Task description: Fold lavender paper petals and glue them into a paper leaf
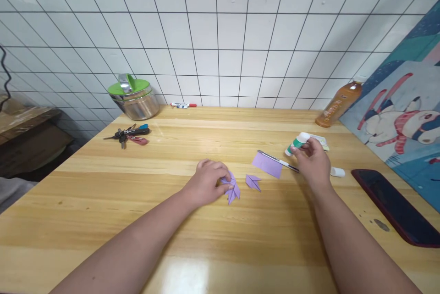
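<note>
My left hand (210,182) pinches a folded purple paper piece (233,190) with pointed, petal-like ends, low over the wooden table; the fingers hide part of it. Just right of it lies a smaller folded purple paper piece (253,182). My right hand (315,164) grips a white and green glue stick (297,144), tilted above the table. A white cap (337,172) lies beside that hand. Between the hands, a pen (275,160) rests across a flat purple paper rectangle (266,166), its dark end reaching toward my right hand.
A phone (395,207) lies at the right, near a picture panel (402,119). A drink bottle (340,103) stands at the back right. At the back left are a metal pot (139,105) with a green lid, a key bunch (129,134) and a marker (184,105) by the tiled wall.
</note>
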Demonstrator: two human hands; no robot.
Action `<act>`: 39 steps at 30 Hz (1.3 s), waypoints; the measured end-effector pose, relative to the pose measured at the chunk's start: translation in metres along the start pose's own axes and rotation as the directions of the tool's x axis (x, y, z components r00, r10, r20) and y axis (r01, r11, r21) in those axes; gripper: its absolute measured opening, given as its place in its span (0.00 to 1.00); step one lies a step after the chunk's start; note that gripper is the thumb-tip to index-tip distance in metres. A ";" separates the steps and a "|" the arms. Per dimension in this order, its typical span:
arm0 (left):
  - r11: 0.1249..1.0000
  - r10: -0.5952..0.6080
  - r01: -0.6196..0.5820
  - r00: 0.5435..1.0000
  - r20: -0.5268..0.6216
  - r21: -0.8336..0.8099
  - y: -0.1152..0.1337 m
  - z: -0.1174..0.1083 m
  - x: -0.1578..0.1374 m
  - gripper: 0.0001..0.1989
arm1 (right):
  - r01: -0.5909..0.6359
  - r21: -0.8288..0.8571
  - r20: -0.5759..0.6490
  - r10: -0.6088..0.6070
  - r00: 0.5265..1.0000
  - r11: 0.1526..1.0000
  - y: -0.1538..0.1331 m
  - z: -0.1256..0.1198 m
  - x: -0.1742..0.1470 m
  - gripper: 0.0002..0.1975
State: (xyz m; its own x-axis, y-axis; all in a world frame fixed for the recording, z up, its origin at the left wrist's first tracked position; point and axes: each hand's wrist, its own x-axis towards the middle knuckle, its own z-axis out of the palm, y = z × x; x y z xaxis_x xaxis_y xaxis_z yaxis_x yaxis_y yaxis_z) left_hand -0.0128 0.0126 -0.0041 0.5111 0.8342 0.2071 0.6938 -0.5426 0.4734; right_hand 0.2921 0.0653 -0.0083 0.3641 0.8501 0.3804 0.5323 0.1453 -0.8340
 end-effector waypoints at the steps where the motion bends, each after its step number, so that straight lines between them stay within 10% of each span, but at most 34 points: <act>1: 1.000 0.008 -0.008 1.000 0.010 0.010 0.000 -0.001 -0.001 0.08 | -0.029 0.004 -0.022 0.029 0.999 1.000 0.004 -0.003 0.004 0.21; 11: 0.997 0.048 -0.051 0.998 0.049 0.052 0.001 -0.005 -0.003 0.09 | -0.090 -0.299 0.077 0.118 0.990 0.950 0.016 0.003 0.007 0.25; 17: 0.992 -0.017 0.015 1.000 0.014 0.121 0.011 -0.005 -0.003 0.11 | 0.236 -0.330 -0.182 -0.307 0.934 0.914 -0.027 0.001 -0.020 0.28; 19: 0.988 -0.044 0.043 0.999 0.003 0.146 0.015 -0.003 -0.003 0.11 | 0.346 -0.288 0.077 -0.339 0.938 0.893 -0.048 0.007 -0.038 0.14; 22: 0.981 -0.072 0.071 0.997 -0.002 0.178 0.019 -0.001 -0.006 0.09 | 0.445 -0.307 0.583 -0.204 0.786 0.841 -0.068 0.022 -0.060 0.10; 30: 0.980 -0.005 -0.001 1.000 0.026 0.199 0.025 -0.001 -0.010 0.08 | 0.363 -0.337 0.716 -0.014 0.698 0.869 -0.058 0.031 -0.062 0.04; 39: 0.958 0.176 -0.222 0.955 0.241 0.180 0.035 -0.002 -0.018 0.17 | -0.010 -0.081 0.800 0.071 0.596 0.997 -0.047 0.015 -0.047 0.08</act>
State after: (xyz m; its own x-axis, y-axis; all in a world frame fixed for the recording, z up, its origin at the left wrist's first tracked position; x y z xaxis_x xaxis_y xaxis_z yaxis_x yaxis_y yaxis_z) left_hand 0.0013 -0.0208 0.0100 0.7318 0.6774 0.0749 0.6431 -0.7227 0.2533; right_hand 0.2391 0.0260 0.0069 -0.3563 0.9218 -0.1524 0.5888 0.0949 -0.8026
